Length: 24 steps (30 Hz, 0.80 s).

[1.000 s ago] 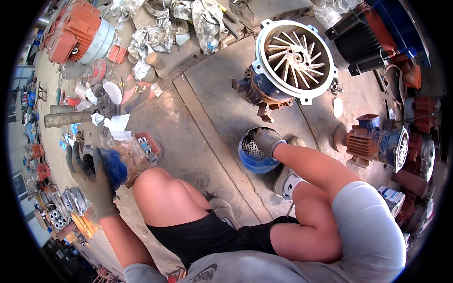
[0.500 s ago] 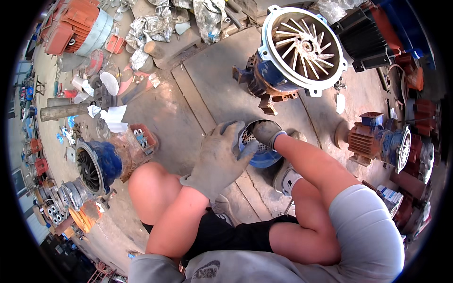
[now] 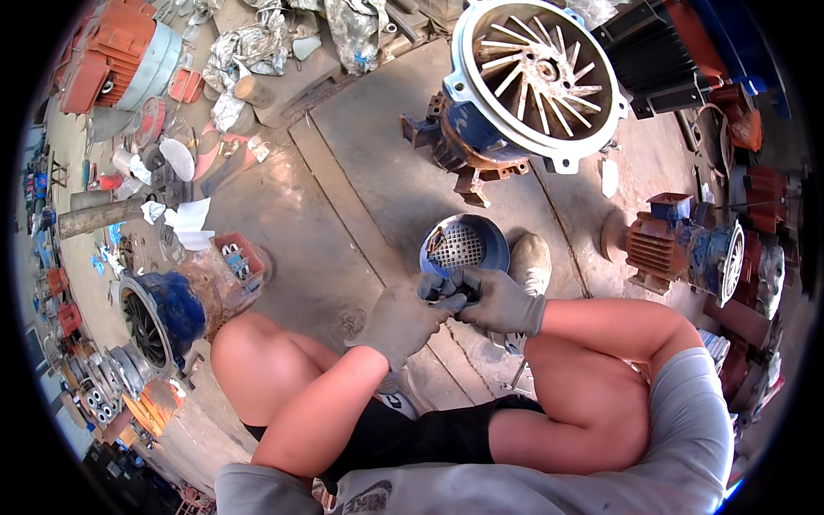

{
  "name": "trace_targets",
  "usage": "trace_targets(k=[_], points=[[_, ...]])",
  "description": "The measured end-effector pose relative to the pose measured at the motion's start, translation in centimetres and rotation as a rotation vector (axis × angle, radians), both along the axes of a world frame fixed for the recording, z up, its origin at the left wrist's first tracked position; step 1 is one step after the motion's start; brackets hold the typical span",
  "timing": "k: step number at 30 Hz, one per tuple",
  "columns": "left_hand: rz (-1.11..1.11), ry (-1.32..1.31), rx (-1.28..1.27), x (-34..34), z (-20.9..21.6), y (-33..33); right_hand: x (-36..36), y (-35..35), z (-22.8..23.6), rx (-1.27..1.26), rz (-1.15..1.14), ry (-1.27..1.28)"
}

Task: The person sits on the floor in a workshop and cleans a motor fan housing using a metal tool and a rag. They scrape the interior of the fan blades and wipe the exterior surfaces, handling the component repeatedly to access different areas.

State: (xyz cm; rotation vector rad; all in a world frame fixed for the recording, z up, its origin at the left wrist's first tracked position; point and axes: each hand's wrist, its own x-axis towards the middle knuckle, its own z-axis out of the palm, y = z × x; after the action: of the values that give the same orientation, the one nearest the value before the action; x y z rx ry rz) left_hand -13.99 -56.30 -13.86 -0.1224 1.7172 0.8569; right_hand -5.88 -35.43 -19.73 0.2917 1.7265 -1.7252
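A blue round fan cover (image 3: 495, 247) with a grille bottom rests on the floor in front of me, its open side up. Several small rusty pieces, perhaps bolts, lie inside it at the left. Just on my side of its rim, my two gloved hands meet fingertip to fingertip. My left hand (image 3: 401, 322) is closed, thumb and fingers pressed together. Against it, my right hand (image 3: 499, 300) has its fingers bent in a pinch. Whatever sits between the fingertips is small, dark and mostly hidden.
Beyond the cover stands a motor with a finned wheel (image 3: 541, 77) facing up. Rusty blue motors lie at the left (image 3: 184, 305) and right (image 3: 678, 245). Scrap, plastic bags and a metal bar (image 3: 99, 221) litter the far left. My shoe (image 3: 532, 264) is beside the cover.
My right hand has come out of the fan cover toward me, and my left hand has left its rim. They now meet nearer my body. The view has shifted slightly.
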Motion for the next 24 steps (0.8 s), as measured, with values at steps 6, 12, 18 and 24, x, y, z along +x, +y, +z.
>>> trace_targets(k=[6,12,18,24], points=[[0.35,-0.019,0.144,1.0,-4.5,-0.3,0.3,-0.3,-1.7,-0.125,-0.07,-0.025],[0.577,0.039,0.166,-2.5,-1.7,0.8,-0.9,1.9,-10.1,0.672,0.169,0.122],[0.665,0.012,0.206,-4.1,-0.2,0.3,-4.6,0.1,-13.3,1.114,0.648,0.094],[0.617,0.031,0.166,-4.3,-0.1,-0.2,-4.2,0.3,-17.0,1.132,0.733,0.22]])
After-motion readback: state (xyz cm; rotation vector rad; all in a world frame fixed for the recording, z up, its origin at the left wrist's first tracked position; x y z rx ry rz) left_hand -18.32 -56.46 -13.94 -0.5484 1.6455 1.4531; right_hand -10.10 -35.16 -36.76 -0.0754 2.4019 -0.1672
